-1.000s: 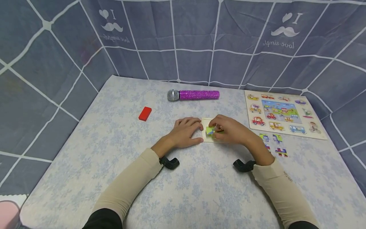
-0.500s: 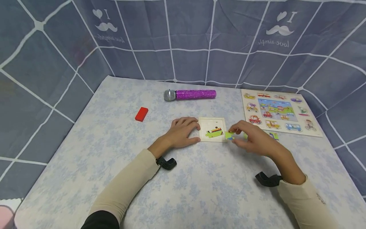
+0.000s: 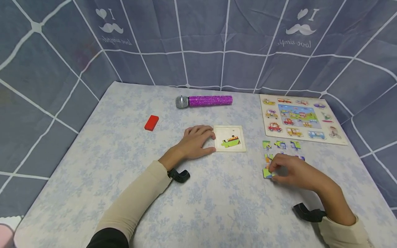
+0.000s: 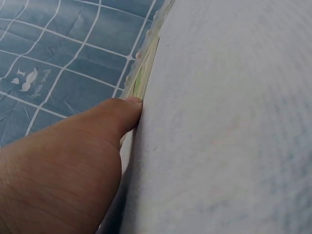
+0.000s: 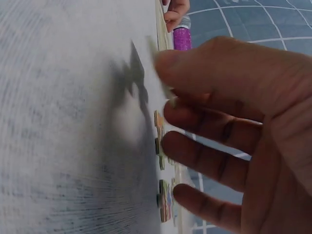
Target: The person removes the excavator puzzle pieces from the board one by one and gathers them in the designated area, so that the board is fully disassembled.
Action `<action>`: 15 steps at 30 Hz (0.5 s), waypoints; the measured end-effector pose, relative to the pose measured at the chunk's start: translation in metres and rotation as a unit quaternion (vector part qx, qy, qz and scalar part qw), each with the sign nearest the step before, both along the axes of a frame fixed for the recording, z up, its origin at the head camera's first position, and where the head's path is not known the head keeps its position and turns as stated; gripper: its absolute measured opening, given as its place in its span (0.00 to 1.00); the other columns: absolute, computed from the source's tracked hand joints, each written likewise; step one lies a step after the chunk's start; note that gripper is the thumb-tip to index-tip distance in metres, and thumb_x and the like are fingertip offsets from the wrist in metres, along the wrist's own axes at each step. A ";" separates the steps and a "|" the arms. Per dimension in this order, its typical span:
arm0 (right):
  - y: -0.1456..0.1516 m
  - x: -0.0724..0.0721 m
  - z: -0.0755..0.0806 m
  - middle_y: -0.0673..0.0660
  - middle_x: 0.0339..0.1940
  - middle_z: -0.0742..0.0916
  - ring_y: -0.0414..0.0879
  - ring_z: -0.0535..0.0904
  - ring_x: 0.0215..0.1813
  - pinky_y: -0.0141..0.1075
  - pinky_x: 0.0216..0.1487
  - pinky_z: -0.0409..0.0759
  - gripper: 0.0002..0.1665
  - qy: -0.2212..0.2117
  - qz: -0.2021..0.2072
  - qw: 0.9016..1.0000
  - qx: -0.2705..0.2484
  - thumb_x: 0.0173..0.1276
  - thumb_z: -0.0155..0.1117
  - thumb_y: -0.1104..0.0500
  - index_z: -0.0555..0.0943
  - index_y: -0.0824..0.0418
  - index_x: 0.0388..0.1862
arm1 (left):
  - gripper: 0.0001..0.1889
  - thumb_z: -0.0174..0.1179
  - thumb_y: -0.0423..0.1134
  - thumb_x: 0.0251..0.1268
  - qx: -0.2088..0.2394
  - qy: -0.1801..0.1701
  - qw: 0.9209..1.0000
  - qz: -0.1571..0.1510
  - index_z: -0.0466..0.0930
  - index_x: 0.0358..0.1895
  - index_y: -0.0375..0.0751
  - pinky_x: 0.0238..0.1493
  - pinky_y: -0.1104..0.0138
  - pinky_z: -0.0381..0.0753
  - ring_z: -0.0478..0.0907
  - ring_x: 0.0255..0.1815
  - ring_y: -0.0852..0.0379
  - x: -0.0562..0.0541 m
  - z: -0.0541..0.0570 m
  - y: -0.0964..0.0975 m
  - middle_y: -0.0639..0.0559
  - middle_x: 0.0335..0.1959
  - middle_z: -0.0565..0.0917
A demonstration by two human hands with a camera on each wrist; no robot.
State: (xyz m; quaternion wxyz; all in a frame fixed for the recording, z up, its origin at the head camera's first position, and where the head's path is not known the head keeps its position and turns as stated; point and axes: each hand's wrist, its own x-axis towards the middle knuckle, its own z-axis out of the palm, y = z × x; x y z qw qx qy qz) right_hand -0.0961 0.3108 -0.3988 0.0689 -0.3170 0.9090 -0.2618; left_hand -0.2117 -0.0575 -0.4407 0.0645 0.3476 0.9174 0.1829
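In the head view my left hand (image 3: 196,142) rests on the cloth with spread fingers, its thumb and fingertips touching the left edge of a small square wooden puzzle tray (image 3: 219,138). Inside that tray lies a green puzzle piece (image 3: 231,144) with a red and black picture. The left wrist view has the thumb (image 4: 119,114) against the tray's edge. My right hand (image 3: 294,171) pinches a green and blue puzzle piece (image 3: 266,173) between thumb and index finger, slightly above the cloth in the right wrist view. Several loose puzzle pieces (image 3: 280,144) lie beyond it, some partly hidden by the hand.
A larger wooden vehicle puzzle board (image 3: 299,133) lies at the back right. Toward the back is a purple glitter microphone (image 3: 211,100). A red block (image 3: 151,123) sits left of my left hand. Grey-blue checked curtain (image 3: 204,34) surrounds the table.
My right hand has moved from over the tray to the right and nearer, carrying the green and blue puzzle piece to beside the loose pieces. My left hand stays at the tray's edge.
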 end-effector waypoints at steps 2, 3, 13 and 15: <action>0.001 0.001 0.000 0.39 0.41 0.82 0.36 0.77 0.43 0.34 0.46 0.77 0.17 -0.003 0.000 1.000 0.010 0.56 0.80 0.64 0.83 0.47 0.37 | 0.22 0.55 0.62 0.72 0.000 0.000 1.000 -0.001 0.71 0.61 0.57 0.70 0.44 0.49 0.52 0.77 0.48 0.000 0.000 0.000 0.53 0.78 0.61; 0.002 0.001 0.000 0.39 0.41 0.82 0.36 0.77 0.43 0.35 0.46 0.77 0.16 -0.008 -0.004 1.000 0.018 0.57 0.80 0.63 0.82 0.47 0.37 | 0.22 0.55 0.62 0.72 0.000 0.000 1.000 -0.001 0.71 0.61 0.57 0.70 0.44 0.49 0.52 0.77 0.48 0.000 0.000 0.000 0.53 0.77 0.61; 0.003 -0.001 0.003 0.41 0.40 0.80 0.39 0.75 0.43 0.42 0.48 0.77 0.15 -0.044 -0.042 0.994 0.085 0.58 0.78 0.62 0.81 0.50 0.39 | 0.22 0.55 0.63 0.71 0.003 0.003 1.000 0.003 0.71 0.61 0.58 0.69 0.45 0.49 0.53 0.77 0.49 -0.001 -0.002 -0.001 0.54 0.77 0.61; 0.002 0.000 0.003 0.42 0.39 0.79 0.39 0.74 0.42 0.41 0.47 0.76 0.15 -0.041 -0.042 0.994 0.089 0.57 0.78 0.63 0.81 0.50 0.38 | 0.22 0.55 0.63 0.71 0.006 0.004 1.000 0.002 0.71 0.61 0.58 0.69 0.44 0.49 0.53 0.76 0.48 -0.001 -0.003 -0.001 0.53 0.77 0.61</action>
